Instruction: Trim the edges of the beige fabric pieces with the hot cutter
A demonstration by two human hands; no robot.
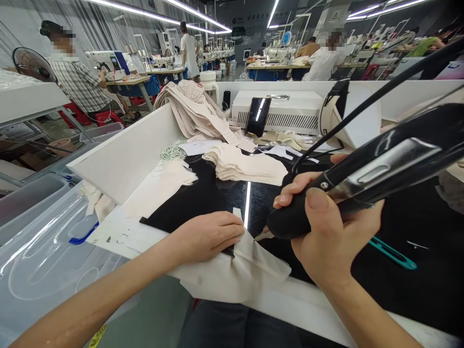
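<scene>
My left hand [212, 234] rests at the front edge of the black work surface [224, 198], its fingers together and curled down on a cream fabric piece [242, 275]. Part of that fabric hangs over the edge towards my lap, and a small white strip [237, 212] sticks up by my fingertips. In my right hand [329, 237] is a black corded hand tool [380, 164] with a silver metal part, raised above the surface. Its working end is not clearly visible. Beyond both hands lies a stack of cut cream fabric pieces [250, 166].
More cream pieces [159, 186] lie at left beside a white board [126, 150]. A phone [258, 116] leans against a white vented machine [279, 108]. A teal tool [393, 252] lies at right. Clear plastic bins [54, 251] stand left. Several people sit or stand at sewing tables beyond.
</scene>
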